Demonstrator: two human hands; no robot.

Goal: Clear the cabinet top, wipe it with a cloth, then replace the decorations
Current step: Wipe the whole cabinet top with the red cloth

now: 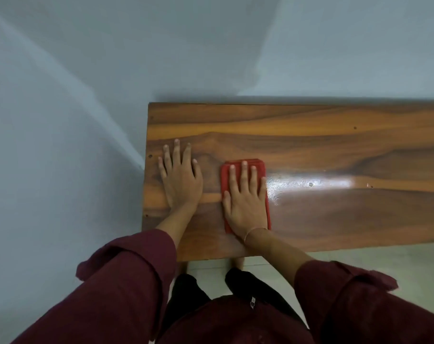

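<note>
The left hand [180,178] lies flat on the wooden cabinet top [335,145] near its left end, fingers straight and spread, holding nothing. Just beside it, the right hand [245,197] presses flat, fingers extended, on a folded red cloth [267,209], whose long axis runs from the near edge towards the wall [86,70].

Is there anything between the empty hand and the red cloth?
No, only bare wood of the cabinet top lies between the left hand and the red cloth, per the head view.
</note>
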